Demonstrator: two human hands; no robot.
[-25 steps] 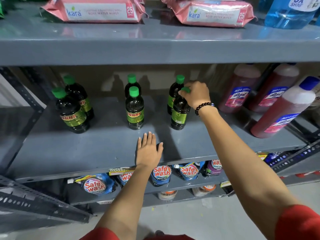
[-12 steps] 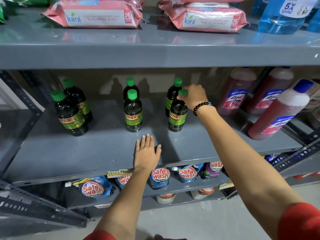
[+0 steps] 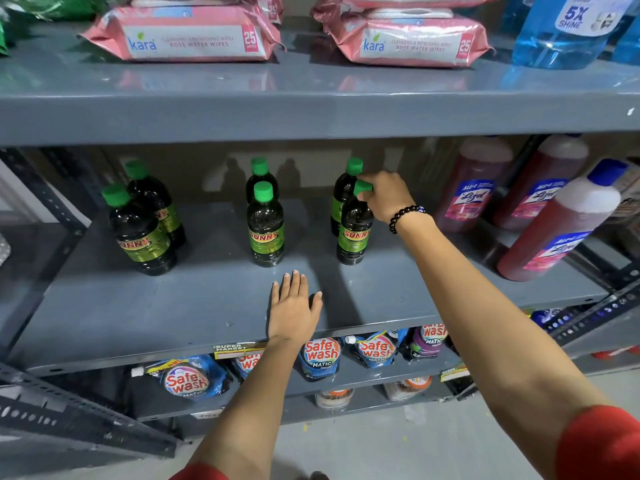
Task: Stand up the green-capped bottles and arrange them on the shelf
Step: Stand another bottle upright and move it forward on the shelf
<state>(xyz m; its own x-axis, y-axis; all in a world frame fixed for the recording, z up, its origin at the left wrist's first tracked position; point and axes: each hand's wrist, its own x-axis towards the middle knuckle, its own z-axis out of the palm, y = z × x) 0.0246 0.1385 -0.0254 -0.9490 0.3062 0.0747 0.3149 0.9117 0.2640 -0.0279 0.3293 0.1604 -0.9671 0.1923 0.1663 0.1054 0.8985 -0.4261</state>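
Note:
Several dark, green-capped bottles stand upright on the grey middle shelf (image 3: pixel 180 306) in front-and-back pairs. The left pair (image 3: pixel 138 233) leans slightly in the wide view. The middle pair has its front bottle (image 3: pixel 265 230) showing a "SUNNY" label. My right hand (image 3: pixel 388 195) grips the green cap of the right pair's front bottle (image 3: pixel 354 233), which stands upright just in front of the rear bottle (image 3: pixel 341 192). My left hand (image 3: pixel 293 308) lies flat, palm down, on the shelf near its front edge, holding nothing.
Red-liquid bottles (image 3: pixel 561 223) with blue caps lean at the shelf's right end. Pink wipe packs (image 3: pixel 194 39) and blue bottles (image 3: pixel 568 29) sit on the shelf above. Detergent pouches (image 3: pixel 187 379) fill the shelf below. Slotted metal uprights (image 3: pixel 52 206) frame both sides.
The front right bottle has turned so its label faces me, my right hand still on its cap. My left hand has stayed flat on the shelf.

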